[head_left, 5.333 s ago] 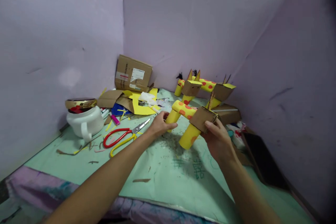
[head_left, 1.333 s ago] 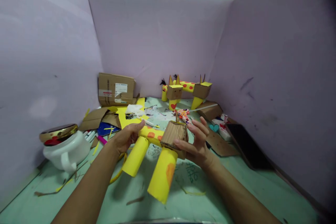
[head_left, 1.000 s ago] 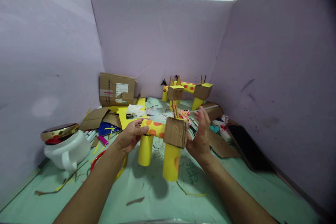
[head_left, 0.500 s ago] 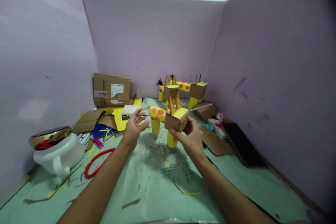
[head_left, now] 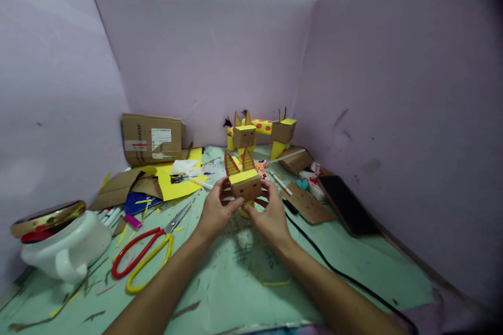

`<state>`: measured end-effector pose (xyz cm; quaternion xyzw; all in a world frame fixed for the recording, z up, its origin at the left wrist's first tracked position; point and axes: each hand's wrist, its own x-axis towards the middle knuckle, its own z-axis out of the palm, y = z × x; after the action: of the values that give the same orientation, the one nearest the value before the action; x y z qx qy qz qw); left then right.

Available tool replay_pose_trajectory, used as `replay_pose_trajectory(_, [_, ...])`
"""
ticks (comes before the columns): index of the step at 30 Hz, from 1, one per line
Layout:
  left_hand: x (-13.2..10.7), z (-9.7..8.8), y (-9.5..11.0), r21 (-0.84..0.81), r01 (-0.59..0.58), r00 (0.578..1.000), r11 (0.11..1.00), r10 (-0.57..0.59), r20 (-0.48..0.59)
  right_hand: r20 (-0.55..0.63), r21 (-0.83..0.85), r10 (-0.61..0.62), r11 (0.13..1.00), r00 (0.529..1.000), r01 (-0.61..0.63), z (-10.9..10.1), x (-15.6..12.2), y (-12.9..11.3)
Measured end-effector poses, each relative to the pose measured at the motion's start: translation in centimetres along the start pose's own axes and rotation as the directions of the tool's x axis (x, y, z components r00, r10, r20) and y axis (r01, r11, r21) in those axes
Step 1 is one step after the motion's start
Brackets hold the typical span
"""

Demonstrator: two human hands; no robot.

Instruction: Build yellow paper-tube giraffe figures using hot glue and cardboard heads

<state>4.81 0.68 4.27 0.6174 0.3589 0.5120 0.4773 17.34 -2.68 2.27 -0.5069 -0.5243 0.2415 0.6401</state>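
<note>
Box-headed figure [head_left: 246, 188] — upright, yellow-topped, face showing, striped ears [head_left: 232, 164] pointing up

Front figure's head [head_left: 247, 190] matt cardboard; scissor blades [head_left: 178, 219] shiny metal; jar [head_left: 88, 241] smooth, glossy.

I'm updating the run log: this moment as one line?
left hand: holding cardboard-headed animal | right hand: holding its opposite side | scissors: lying on table

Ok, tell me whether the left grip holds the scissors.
No, the scissors lie on the green tabletop, while the left grip and right grip hold the nearest box-headed figure.
</note>
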Motion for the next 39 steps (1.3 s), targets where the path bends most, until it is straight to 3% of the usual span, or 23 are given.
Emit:
replay_pose_trajectory(4, [0.8, -1.1, 0.7, 0.008, -0.009, 0.999, 1.000, 0.009, 0.040, 0.057, 0.149, 0.026, 0.988, 0.998, -0.034, -0.7, 0.9, -0.4])
replay_pose_trajectory(9, [0.9, -2.1, -0.2, -0.002, 0.061, 0.995, 0.998, -0.061, 0.078, 0.151, 0.320, 0.293, 0.889, 0.944, -0.327, -0.5, 1.8, 2.1])
replay_pose_trajectory(11, [0.7, -2.3, -0.7, -0.005, 0.053, 0.995, 0.999, -0.052, 0.088, 0.151, 0.363, 0.348, 0.851, 0.925, -0.379, -0.4, 2.1, 3.1])
replay_pose_trajectory(16, [0.2, -2.4, -1.1, 0.036, 0.041, 0.990, 0.999, -0.045, 0.133, 0.128, 0.383, 0.360, 0.842, 0.924, -0.381, -0.2, 2.5, 4.0])
replay_pose_trajectory(20, [0.2, -2.3, -1.3, 0.034, 0.047, 0.995, 0.998, -0.050, 0.088, 0.133, 0.379, 0.362, 0.841, 0.922, -0.385, -0.1, 2.3, 4.0])
replay_pose_trajectory(23, [0.1, -2.4, -2.0, 0.055, 0.078, 0.996, 0.995, -0.080, 0.041, 0.053, 0.382, 0.402, 0.837, 0.914, -0.391, -0.2, 2.5, 4.2])
replay_pose_trajectory(28, [-0.6, -2.4, -3.4, 0.377, 0.161, 0.986, 0.912, -0.128, -0.111, -0.045, 0.408, 0.462, 0.818, 0.886, -0.406, -1.1, 3.2, 4.0])
replay_pose_trajectory(31, [-1.1, -2.2, -3.5, 0.467, 0.166, 0.982, 0.868, -0.104, -0.155, -0.067, 0.398, 0.462, 0.825, 0.884, -0.401, -1.5, 3.5, 3.8])
replay_pose_trajectory(35, [-1.3, -1.9, -3.3, 0.427, 0.204, 0.974, 0.881, -0.138, -0.181, -0.034, 0.328, 0.428, 0.858, 0.903, -0.395, -1.3, 3.1, 4.0])
replay_pose_trajectory(39, [-1.4, -2.1, -3.6, 0.381, 0.218, 0.973, 0.898, -0.167, -0.161, 0.097, 0.237, 0.379, 0.889, 0.920, -0.391, -0.6, 2.0, 4.0])
